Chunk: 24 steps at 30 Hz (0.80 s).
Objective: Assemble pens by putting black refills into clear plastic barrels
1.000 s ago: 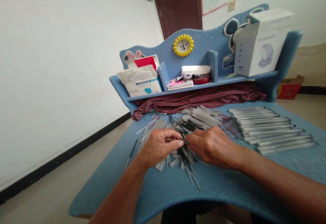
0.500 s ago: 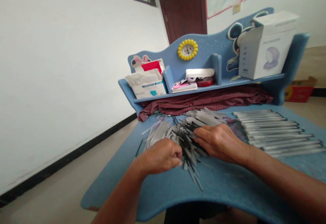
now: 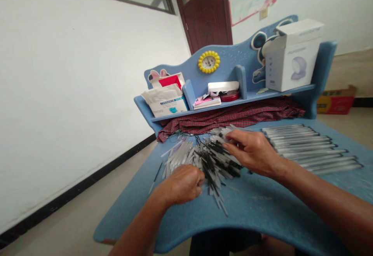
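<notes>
Pen parts lie heaped on the blue desk: clear barrels on the left and black-and-clear pieces that look like refills in the middle. My left hand is closed at the near left side of this heap; what its curled fingers hold, if anything, is hidden. Over the heap's far right side is my right hand. Its thumb and fingers are apart, close to more clear barrels, and nothing shows plainly between them. Right of that hand lies a row of capped pens, side by side.
A red checked cloth runs along the desk's back under a shelf. On the shelf stand a mask box, a notepad stack, a red round case and a large white box. A white wall rises at left.
My right hand has lifted off the black pieces and moved slightly up, its fingers parting. My left hand remains closed by the heap. The whole view has shifted slightly.
</notes>
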Available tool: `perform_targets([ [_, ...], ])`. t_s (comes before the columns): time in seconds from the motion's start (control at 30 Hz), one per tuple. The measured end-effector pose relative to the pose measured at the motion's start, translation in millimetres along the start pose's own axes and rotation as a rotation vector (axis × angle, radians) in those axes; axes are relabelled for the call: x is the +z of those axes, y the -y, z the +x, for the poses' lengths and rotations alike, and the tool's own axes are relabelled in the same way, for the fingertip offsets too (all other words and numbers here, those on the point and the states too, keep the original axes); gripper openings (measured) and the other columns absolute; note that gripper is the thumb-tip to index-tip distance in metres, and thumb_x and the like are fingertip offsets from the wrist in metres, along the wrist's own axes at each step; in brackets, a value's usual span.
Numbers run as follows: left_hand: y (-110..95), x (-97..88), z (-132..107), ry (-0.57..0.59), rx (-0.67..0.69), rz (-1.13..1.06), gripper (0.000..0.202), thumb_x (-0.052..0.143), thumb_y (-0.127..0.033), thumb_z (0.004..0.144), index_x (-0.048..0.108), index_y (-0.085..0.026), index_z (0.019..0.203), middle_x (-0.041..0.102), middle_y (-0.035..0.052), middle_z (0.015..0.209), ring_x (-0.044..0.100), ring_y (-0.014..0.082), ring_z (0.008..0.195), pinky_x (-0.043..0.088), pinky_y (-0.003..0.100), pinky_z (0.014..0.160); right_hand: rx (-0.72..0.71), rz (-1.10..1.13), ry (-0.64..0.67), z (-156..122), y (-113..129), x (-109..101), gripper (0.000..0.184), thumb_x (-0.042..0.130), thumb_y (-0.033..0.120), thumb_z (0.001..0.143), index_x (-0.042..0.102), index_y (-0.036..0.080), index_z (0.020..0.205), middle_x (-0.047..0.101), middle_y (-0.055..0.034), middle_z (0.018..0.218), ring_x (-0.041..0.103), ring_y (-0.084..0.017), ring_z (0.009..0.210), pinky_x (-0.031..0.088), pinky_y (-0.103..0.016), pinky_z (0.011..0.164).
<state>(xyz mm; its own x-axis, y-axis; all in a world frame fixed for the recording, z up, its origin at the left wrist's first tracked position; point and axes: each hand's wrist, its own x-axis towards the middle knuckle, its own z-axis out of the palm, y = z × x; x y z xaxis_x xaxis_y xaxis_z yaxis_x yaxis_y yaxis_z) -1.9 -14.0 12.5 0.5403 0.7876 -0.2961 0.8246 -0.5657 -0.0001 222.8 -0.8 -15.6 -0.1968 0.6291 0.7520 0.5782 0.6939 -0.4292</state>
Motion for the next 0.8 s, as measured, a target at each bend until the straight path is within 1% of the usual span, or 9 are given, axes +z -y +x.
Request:
perform_targets([
  [0.1,6,-3.4,-6,-0.094,0.020,-0.068,0.015,0.051,-0.013,0.063,0.039,-0.018,0.057,0.040,-0.0036,0.057,0.040,0.0115,0.056,0.025,0.024,0.054,0.282,0.466,-0.020,5,4,-2,0.019,0.058,0.032,0.082,0.053,0.019,0.070,0.055,0.0033,0.051,0.053,-0.011,0.043,0.037,-0.022,0.045],
  [0.17,8,-6.9,-11,-0.152,0.041,-0.158,0.013,0.054,-0.014,0.066,0.043,-0.018,0.060,0.045,-0.0030,0.064,0.045,0.0116,0.061,0.030,0.023,0.057,0.439,0.769,-0.009,8,7,-3,0.021,0.059,0.035,0.081,0.051,0.019,0.070,0.058,0.0024,0.049,0.056,-0.013,0.041,0.042,-0.023,0.043],
  [0.2,9,-8.3,-13,-0.170,0.042,-0.217,0.011,0.055,-0.015,0.068,0.045,-0.018,0.062,0.047,-0.0029,0.065,0.046,0.0114,0.062,0.032,0.022,0.057,0.488,0.881,-0.009,8,8,-4,0.022,0.061,0.035,0.080,0.051,0.019,0.070,0.061,0.0009,0.050,0.058,-0.014,0.042,0.044,-0.023,0.043],
  [0.27,8,-9.8,-17,-0.182,0.018,-0.354,0.007,0.054,-0.017,0.072,0.049,-0.018,0.067,0.047,-0.0039,0.062,0.046,0.0104,0.058,0.032,0.021,0.054,0.527,1.027,-0.018,9,10,-3,0.021,0.064,0.034,0.078,0.053,0.017,0.072,0.066,-0.0025,0.056,0.063,-0.016,0.046,0.047,-0.024,0.044],
  [0.37,4,-9.4,-17,-0.190,-0.027,-0.542,0.006,0.053,-0.021,0.078,0.052,-0.018,0.073,0.045,-0.0063,0.054,0.043,0.0090,0.050,0.032,0.020,0.049,0.525,1.142,-0.019,8,11,0,0.019,0.067,0.030,0.076,0.055,0.016,0.077,0.071,-0.0051,0.065,0.067,-0.017,0.051,0.050,-0.024,0.045],
  [0.43,1,-9.3,-16,-0.233,-0.031,-0.620,0.009,0.055,-0.024,0.078,0.052,-0.017,0.073,0.045,-0.0069,0.053,0.042,0.0086,0.049,0.032,0.019,0.049,0.526,1.180,-0.018,7,10,2,0.018,0.068,0.028,0.076,0.056,0.016,0.078,0.072,-0.0057,0.069,0.068,-0.018,0.054,0.051,-0.024,0.046],
  [0.5,-2,-10.6,-14,-0.284,-0.027,-0.672,0.010,0.057,-0.025,0.077,0.053,-0.017,0.073,0.046,-0.0069,0.054,0.042,0.0082,0.049,0.033,0.019,0.049,0.531,1.205,-0.018,6,10,3,0.018,0.068,0.028,0.076,0.055,0.016,0.079,0.072,-0.0057,0.070,0.069,-0.018,0.054,0.051,-0.024,0.047],
  [0.6,-6,-13.8,-11,-0.321,-0.026,-0.729,0.010,0.060,-0.024,0.075,0.054,-0.016,0.071,0.047,-0.0071,0.053,0.042,0.0076,0.048,0.033,0.019,0.048,0.535,1.226,-0.022,6,11,4,0.018,0.069,0.027,0.075,0.055,0.017,0.080,0.073,-0.0062,0.073,0.069,-0.019,0.056,0.052,-0.025,0.047],
  [0.8,-9,-16.1,-7,-0.396,-0.015,-0.817,0.013,0.061,-0.026,0.073,0.054,-0.016,0.069,0.045,-0.0076,0.053,0.041,0.0077,0.049,0.032,0.019,0.048,0.541,1.174,-0.017,7,14,3,0.019,0.071,0.029,0.073,0.056,0.017,0.078,0.072,-0.0054,0.066,0.069,-0.019,0.056,0.053,-0.025,0.048],
])
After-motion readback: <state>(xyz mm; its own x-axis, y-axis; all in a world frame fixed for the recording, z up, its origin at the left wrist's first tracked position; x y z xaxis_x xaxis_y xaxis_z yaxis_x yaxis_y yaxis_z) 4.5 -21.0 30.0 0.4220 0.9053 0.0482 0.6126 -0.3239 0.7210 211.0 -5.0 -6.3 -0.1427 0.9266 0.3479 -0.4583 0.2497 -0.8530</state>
